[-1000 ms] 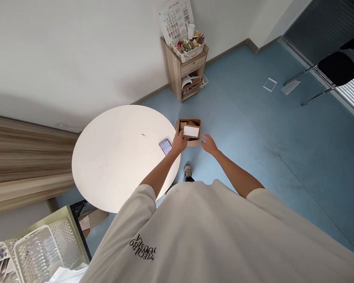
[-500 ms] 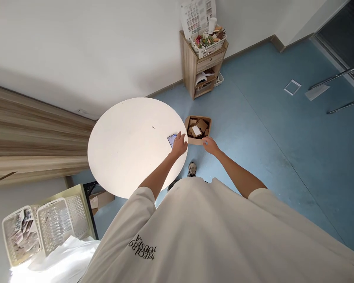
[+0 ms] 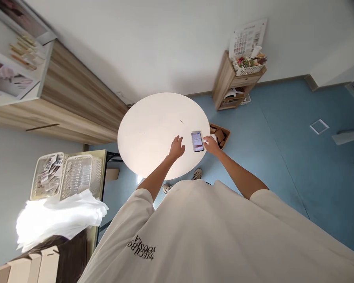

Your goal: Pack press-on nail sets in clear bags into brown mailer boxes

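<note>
A smartphone (image 3: pixel 198 141) with a lit screen lies on the round white table (image 3: pixel 153 129), close to its right edge. To the left of the phone, my left hand (image 3: pixel 177 148) is over the tabletop, open with its fingers apart and nothing in it. My right hand (image 3: pixel 212 146) is at the table's edge just right of the phone, fingers apart and pointing toward it; whether they touch it I cannot tell. Behind that hand, a cardboard box (image 3: pixel 227 135) holding several small brown boxes stands lower down, partly hidden by the tabletop and the hand.
A wooden cabinet (image 3: pixel 224 84) against the wall bears a white basket (image 3: pixel 247 70) of mixed items. White baskets (image 3: pixel 76 177) and white sheets (image 3: pixel 61 216) lie on a side table at left. A square frame (image 3: pixel 319 126) lies on the blue floor.
My left hand has left the cardboard box and moved over the table. My right hand held the box's edge and has let go, now beside the phone. The view has swung left.
</note>
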A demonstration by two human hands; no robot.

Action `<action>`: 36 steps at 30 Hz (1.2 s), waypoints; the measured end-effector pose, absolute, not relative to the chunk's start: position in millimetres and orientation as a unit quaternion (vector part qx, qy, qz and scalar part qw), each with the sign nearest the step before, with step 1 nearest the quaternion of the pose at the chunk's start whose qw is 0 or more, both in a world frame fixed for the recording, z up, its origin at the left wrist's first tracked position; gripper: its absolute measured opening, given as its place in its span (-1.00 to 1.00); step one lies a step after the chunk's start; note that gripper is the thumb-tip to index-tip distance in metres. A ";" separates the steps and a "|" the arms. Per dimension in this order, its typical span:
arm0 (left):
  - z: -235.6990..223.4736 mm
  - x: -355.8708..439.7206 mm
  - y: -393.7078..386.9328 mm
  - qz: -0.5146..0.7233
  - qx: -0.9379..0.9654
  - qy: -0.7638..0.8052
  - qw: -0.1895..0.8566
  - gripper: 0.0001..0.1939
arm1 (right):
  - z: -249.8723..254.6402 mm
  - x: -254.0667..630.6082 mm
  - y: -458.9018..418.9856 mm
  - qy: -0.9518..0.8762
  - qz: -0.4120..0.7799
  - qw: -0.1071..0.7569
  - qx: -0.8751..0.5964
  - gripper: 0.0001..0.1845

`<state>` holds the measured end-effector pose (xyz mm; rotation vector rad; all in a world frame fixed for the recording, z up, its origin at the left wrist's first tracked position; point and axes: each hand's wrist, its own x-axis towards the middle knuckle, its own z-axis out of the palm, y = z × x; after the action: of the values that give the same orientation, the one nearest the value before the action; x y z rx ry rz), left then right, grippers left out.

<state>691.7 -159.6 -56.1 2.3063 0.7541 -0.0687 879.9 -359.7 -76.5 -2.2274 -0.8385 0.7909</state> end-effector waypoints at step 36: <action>-15.3 242.4 -47.0 0.119 0.720 0.624 0.280 -0.45 | -57.9 496.7 -27.6 -0.681 0.396 0.194 -0.585 -0.59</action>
<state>242.4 -47.0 -15.3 1.9311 1.6728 0.3198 496.7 -27.6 -57.9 -1.6398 -1.9100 1.1104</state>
